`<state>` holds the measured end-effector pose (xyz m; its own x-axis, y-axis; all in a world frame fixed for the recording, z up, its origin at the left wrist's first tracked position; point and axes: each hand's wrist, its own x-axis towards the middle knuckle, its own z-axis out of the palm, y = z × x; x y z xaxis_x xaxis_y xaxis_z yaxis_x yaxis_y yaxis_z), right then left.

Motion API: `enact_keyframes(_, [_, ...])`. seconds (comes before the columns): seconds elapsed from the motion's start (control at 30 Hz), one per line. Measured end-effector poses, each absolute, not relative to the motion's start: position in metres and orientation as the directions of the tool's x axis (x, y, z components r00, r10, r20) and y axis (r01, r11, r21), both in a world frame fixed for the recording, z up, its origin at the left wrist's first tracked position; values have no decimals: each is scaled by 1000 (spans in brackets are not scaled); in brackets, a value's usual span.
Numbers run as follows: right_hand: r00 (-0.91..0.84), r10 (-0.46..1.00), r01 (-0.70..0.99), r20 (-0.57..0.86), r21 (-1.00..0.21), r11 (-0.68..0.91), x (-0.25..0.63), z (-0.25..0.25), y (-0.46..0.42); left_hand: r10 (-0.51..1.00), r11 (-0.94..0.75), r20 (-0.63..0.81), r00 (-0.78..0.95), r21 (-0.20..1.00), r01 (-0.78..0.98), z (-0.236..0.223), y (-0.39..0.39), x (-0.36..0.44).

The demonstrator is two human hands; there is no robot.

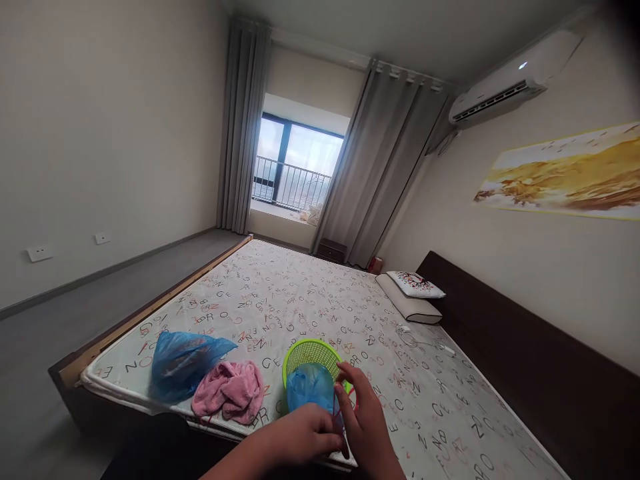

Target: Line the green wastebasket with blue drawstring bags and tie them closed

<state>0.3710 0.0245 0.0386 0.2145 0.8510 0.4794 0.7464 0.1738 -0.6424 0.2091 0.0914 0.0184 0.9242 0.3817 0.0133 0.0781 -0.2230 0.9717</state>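
Note:
A thin red cord [334, 399] is looped between my two hands, near the front edge of the bed. My right hand [367, 417] has thumb and fingers bent around the cord. Lower down, my left hand [307, 433] is closed, its fingertips pinched at the cord's lower end and close to my right hand. Just beyond them is a blue plastic bag [310, 387], partly covered by my hands; its contents cannot be made out. Behind this bag a bright green mesh basket [320, 348] stands on the mattress.
A pink cloth [233, 392] lies crumpled left of the basket, against another blue plastic bag [185, 363]. The letter-printed mattress [280, 300] spreads ahead. Pillows [413, 310] rest by the dark headboard [475, 313]. A white cable [425, 343] lies on the mattress at right.

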Motion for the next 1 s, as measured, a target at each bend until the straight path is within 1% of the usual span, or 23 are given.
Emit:
enact_keyframes(0.07, [163, 911, 684, 379, -709, 172, 384, 28, 28, 410, -185, -16, 912, 978, 101, 17, 96, 206])
enact_keyframes(0.17, [110, 971, 583, 210, -805, 108, 392, 17, 27, 440, -57, -46, 897, 995, 79, 17, 106, 203])
enact_keyframes(0.27, [204, 966, 487, 156, -873, 38, 385, 10, 24, 535, 72, -17, 845, 997, -25, 12, 115, 205])
enact_keyframes(0.37, [281, 954, 394, 104, -919, -16, 366, 3, 23, 686, 189, -81, 723, 980, -70, 3, 118, 213])
enact_keyframes(0.43, [281, 957, 355, 74, -934, -32, 351, -1, 24, 741, 305, -163, 652, 946, -111, -4, 116, 219])
enact_keyframes(0.5, [264, 962, 342, 73, -940, -22, 340, -4, 24, 763, 426, -230, 603, 882, -203, -9, 114, 221])
enact_keyframes(0.57, [238, 969, 355, 73, -935, -16, 336, -5, 23, 757, 525, -281, 590, 799, -294, -12, 112, 220])
enact_keyframes(0.63, [214, 975, 387, 61, -922, -27, 339, -6, 22, 745, 582, -306, 593, 733, -353, -12, 113, 215])
enact_keyframes(0.7, [245, 968, 418, 49, -907, -60, 348, -7, 22, 743, 591, -294, 601, 710, -383, -12, 116, 209])
enact_keyframes(0.73, [279, 958, 434, 66, -899, -65, 353, -8, 22, 739, 585, -275, 615, 715, -383, -11, 118, 206])
enact_keyframes(0.8, [329, 931, 486, 159, -874, -22, 361, -8, 22, 698, 565, -221, 681, 754, -335, -8, 121, 201])
enact_keyframes(0.83, [323, 919, 525, 225, -851, 23, 363, -8, 23, 655, 552, -196, 730, 784, -285, -6, 122, 200])
enact_keyframes(0.9, [236, 913, 597, 332, -791, 134, 362, -6, 24, 544, 494, -166, 822, 856, -154, 0, 124, 196])
enact_keyframes(0.93, [174, 921, 612, 349, -771, 177, 360, -5, 25, 488, 439, -161, 858, 895, -82, 5, 124, 194])
enact_keyframes(1.0, [62, 950, 595, 305, -776, 210, 354, -2, 28, 397, 287, -166, 903, 957, 50, 15, 126, 190])
